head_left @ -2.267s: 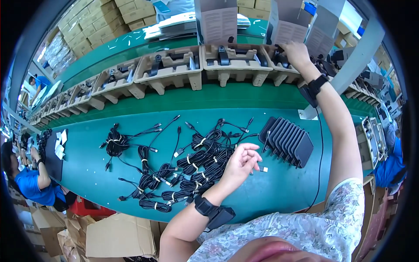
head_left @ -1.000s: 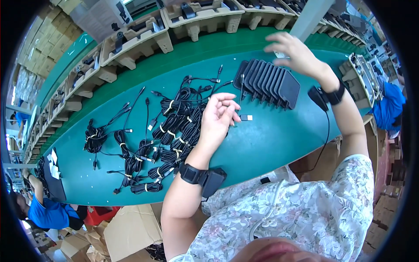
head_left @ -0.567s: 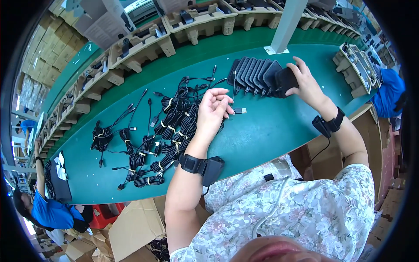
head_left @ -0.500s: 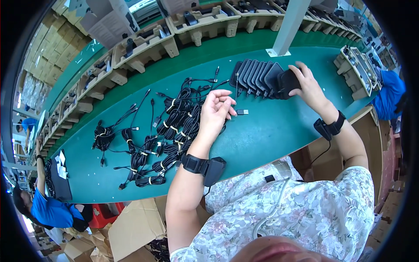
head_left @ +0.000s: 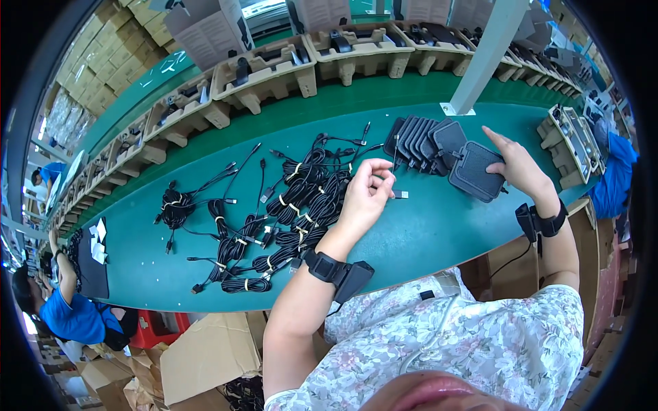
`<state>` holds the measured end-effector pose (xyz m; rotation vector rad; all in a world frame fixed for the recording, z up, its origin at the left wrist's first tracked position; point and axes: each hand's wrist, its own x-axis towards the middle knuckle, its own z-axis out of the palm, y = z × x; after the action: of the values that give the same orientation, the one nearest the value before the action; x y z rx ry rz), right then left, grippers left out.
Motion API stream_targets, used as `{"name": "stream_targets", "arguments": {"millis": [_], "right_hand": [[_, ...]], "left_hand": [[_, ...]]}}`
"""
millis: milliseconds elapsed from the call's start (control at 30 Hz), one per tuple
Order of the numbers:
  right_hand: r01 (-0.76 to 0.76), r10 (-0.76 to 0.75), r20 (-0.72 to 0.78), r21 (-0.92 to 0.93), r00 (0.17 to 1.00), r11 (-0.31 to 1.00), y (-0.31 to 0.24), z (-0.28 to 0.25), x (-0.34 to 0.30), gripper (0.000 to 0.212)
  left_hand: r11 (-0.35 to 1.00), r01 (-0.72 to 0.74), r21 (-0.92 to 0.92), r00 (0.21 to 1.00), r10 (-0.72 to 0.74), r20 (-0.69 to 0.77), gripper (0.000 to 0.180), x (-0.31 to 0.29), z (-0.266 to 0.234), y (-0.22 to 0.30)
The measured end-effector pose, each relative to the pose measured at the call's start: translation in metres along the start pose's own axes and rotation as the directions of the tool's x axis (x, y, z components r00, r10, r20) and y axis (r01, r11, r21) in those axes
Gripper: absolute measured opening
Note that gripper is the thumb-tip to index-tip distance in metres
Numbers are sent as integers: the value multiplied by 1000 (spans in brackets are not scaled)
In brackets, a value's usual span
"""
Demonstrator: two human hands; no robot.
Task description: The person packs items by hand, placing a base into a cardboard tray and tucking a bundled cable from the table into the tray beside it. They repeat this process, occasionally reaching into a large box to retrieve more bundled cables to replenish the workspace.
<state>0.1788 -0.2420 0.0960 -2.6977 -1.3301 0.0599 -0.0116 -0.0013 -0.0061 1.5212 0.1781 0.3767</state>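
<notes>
My left hand (head_left: 370,193) hovers beside the pile of bundled black cables (head_left: 301,205), thumb and fingers curled together. A USB plug (head_left: 401,194) shows just beside its fingers; what the fingers pinch, if anything, is too small to tell. My right hand (head_left: 517,164) has its fingers stretched out, and the thumb rests on a black square pad (head_left: 478,172) with rounded corners and a textured face. That pad lies tilted to the right of a row of similar overlapping pads (head_left: 415,140). Short connectors stick out along the row's near side.
Brown moulded trays (head_left: 264,79) holding black devices line the table's far side. A grey metal post (head_left: 483,61) rises behind the pads. Another tray (head_left: 570,147) stands at the right end. A co-worker in a blue shirt (head_left: 72,316) is at the left; cardboard (head_left: 212,353) lies below the table edge.
The view has shifted, so the table sits lower and further right. My right hand's fingers have spread, and the end pad now lies flatter and nearer me, apart from the row. My left hand stays curled.
</notes>
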Motion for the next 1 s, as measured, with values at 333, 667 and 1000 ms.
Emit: {"name": "stream_targets", "arguments": {"millis": [333,667,1000], "right_hand": [[208,-178,-183,155,967,966,-38,-26,24,41],[112,-443,-91,993,892,21,-137,11,62,18],[361,103,-540,681,836,637,-72,-5,205,18]], "left_hand": [[920,-148,364,988,149,23,49,-8,9,20],[868,-345,357,933,360,27,51,0,-5,1],[988,-120,98,973,137,-186,36,-6,6,14]]}}
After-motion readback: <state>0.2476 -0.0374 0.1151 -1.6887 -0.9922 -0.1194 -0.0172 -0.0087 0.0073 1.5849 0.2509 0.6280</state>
